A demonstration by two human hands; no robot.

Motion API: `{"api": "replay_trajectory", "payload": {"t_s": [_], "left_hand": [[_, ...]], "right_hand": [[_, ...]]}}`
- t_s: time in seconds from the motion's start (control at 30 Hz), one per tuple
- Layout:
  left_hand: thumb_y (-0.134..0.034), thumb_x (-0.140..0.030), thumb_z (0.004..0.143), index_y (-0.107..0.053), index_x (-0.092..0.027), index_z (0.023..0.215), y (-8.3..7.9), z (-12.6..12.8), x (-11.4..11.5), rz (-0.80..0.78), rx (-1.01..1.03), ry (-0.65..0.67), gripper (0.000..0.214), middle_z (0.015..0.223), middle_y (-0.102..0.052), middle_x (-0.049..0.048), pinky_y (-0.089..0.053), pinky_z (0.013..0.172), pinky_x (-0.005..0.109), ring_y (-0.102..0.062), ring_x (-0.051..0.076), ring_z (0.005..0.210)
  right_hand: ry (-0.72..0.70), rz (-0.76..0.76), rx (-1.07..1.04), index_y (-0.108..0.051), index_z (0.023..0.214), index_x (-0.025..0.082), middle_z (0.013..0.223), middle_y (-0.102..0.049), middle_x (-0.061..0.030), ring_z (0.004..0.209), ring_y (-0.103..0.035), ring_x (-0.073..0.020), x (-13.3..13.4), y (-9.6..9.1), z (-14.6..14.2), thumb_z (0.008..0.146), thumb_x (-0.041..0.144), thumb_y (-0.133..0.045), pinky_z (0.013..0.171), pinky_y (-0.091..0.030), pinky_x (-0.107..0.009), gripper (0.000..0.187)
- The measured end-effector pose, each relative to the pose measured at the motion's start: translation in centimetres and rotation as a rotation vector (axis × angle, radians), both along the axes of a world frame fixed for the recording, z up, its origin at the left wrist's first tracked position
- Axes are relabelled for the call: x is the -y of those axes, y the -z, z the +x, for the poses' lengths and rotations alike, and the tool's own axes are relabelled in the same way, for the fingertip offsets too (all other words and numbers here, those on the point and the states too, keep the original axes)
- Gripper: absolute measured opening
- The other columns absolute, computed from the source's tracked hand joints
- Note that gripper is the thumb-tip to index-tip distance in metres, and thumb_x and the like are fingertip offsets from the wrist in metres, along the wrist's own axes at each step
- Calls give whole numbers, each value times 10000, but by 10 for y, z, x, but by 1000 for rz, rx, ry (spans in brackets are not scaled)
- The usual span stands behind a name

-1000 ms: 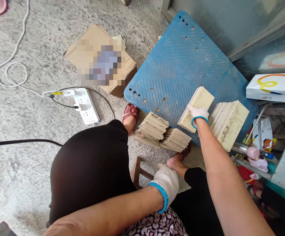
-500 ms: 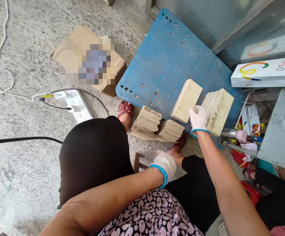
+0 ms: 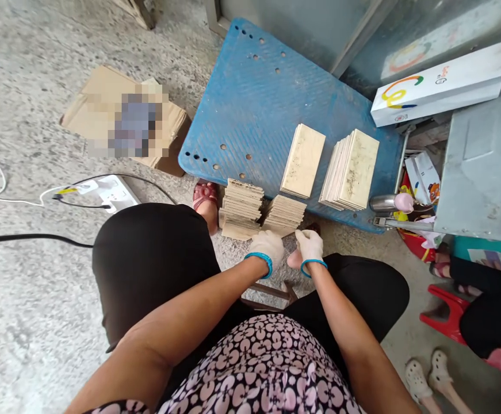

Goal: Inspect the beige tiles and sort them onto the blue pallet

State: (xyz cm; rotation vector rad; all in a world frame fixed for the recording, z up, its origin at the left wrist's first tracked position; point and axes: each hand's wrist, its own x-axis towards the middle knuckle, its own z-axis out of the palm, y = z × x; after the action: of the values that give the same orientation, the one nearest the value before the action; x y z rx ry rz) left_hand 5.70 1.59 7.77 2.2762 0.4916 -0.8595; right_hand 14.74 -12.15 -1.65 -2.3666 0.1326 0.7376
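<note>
My left hand, in a white knit glove with a blue cuff, is at the near edge of two leaning stacks of thin wooden boards, a left stack and a right stack. Its fingers are curled, and whatever they may grip is hidden. Beside it is my right hand, gloved alike, with its fingers pressed together; I cannot make out anything in them. Farther off, a small pile of pale boards and a thicker, slanting pile lie on a blue plastic platform.
A cardboard box and a white power strip with cables lie on the concrete floor at left. To the right are a white printed box, a metal flask and a red stool. Another person's legs show there.
My right hand has left the thicker board pile and come back toward my body, beside the left hand. My left hand has moved forward to the leaning stacks. The view has shifted.
</note>
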Motion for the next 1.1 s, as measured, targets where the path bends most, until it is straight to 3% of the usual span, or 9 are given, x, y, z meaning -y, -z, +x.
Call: {"api": "replay_trajectory", "payload": {"t_s": [0.13,0.27,0.5,0.6,0.77,0.97,1.1], "left_hand": [[-466,-129,857,-601,5,1157,1,-2,4,34,-8,89,355,1133,-591,296,-450,869,493,-574,396,1086],[-444,-131,865,-592,-10,1172,3,-2,5,50,-12,129,362,1127,-594,285,-459,847,474,-583,384,1062],[-427,-166,889,-551,-48,1214,3,-3,13,181,68,211,367,1125,-580,239,-456,780,431,-566,349,1022],[-382,-165,908,-558,-55,1210,3,-4,18,218,91,208,367,1121,-580,231,-443,768,425,-558,332,1002],[-366,-124,912,-576,-59,1211,4,3,11,225,183,222,371,1193,-578,241,-427,865,462,-540,335,1096],[-417,-75,889,-687,-51,1063,17,16,-14,121,-19,192,321,1008,-695,226,-494,793,409,-668,314,980],[-454,-73,876,-723,-34,1031,29,22,-11,130,-62,201,312,995,-706,248,-494,793,415,-664,342,1019]], "right_hand": [[-21,-27,-14,-658,886,153,709,-667,-19,713,-620,-160,2,10,0,709,564,-615,649,-494,-252,449],[-9,11,-73,-649,873,161,705,-659,-15,701,-613,-157,-5,4,-1,710,543,-630,644,-490,-256,416],[377,264,-294,-620,791,183,577,-586,20,537,-539,-121,-22,-20,-4,642,332,-731,498,-441,-221,238],[473,303,-353,-584,770,200,533,-553,40,508,-517,-111,-23,-24,-4,626,265,-744,470,-417,-211,224],[467,287,-421,-576,803,208,541,-551,56,480,-491,-99,-17,-28,-11,604,185,-733,464,-411,-212,254],[405,225,-464,-602,839,188,557,-560,44,499,-507,-107,-6,-35,-21,583,180,-761,462,-421,-222,302],[374,212,-472,-614,868,180,609,-598,24,550,-553,-119,-2,-35,-22,584,189,-765,499,-456,-235,321]]}}
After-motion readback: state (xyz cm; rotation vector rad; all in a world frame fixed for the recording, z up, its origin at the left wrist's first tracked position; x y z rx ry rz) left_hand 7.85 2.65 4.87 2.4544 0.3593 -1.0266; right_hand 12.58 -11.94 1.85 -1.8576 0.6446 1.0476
